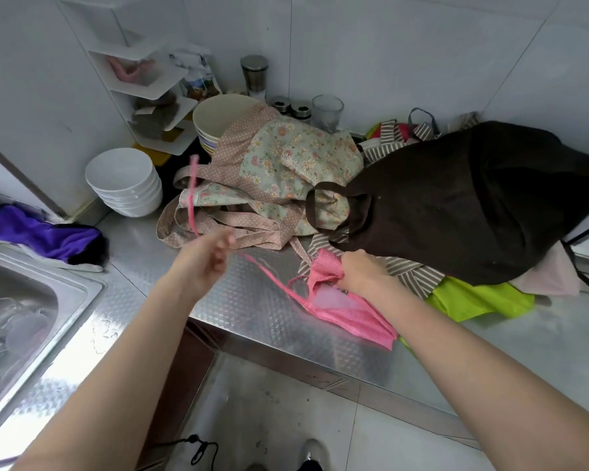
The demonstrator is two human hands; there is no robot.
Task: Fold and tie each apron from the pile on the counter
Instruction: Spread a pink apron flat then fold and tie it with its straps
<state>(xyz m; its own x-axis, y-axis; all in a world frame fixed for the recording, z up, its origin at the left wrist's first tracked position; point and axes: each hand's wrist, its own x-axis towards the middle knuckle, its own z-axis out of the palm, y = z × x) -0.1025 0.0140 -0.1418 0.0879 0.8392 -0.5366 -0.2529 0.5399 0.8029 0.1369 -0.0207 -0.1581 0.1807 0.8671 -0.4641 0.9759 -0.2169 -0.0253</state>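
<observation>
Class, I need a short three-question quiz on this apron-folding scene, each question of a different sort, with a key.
1. True or false: the right hand grips the bunched pink apron.
2. Which apron lies on top at the right of the pile? A) floral apron B) dark brown apron C) lime green apron
3. Fill in: the left hand holds the pink ____, raised and blurred.

Key: 1 true; 2 B; 3 strap.
</observation>
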